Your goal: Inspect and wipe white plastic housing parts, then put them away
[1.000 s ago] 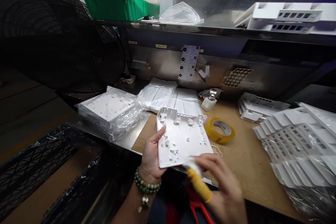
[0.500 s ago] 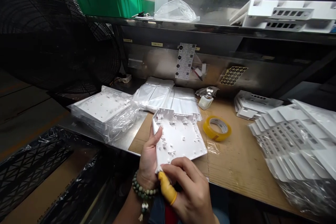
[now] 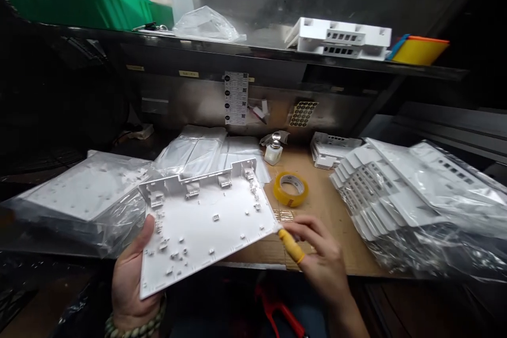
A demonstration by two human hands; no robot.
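A white plastic housing panel (image 3: 202,237), its inner side facing up with small posts, clips and a raised wall of brackets, is held tilted over the front of the bench. My left hand (image 3: 132,274) grips its left edge, thumb on the inner face and the other fingers hidden beneath. At the panel's near right corner my right hand (image 3: 317,253) is closed, a yellow finger cot (image 3: 291,245) over its thumb. Thumb and fingertips pinch around that corner; whether a small white scrap is also between them I cannot tell.
A roll of yellow tape (image 3: 291,189) lies on the cardboard (image 3: 317,211). Behind it stands a pump bottle (image 3: 273,153). Bagged white housings (image 3: 91,185) lie left, stacked ones (image 3: 380,190) right. Clear plastic bags (image 3: 194,148) are behind the panel. Below the bench edge is a red tool (image 3: 277,309).
The panel has turned and come closer, showing more of its inner face. My right hand has moved from the near left corner to the right corner. The view has swung right.
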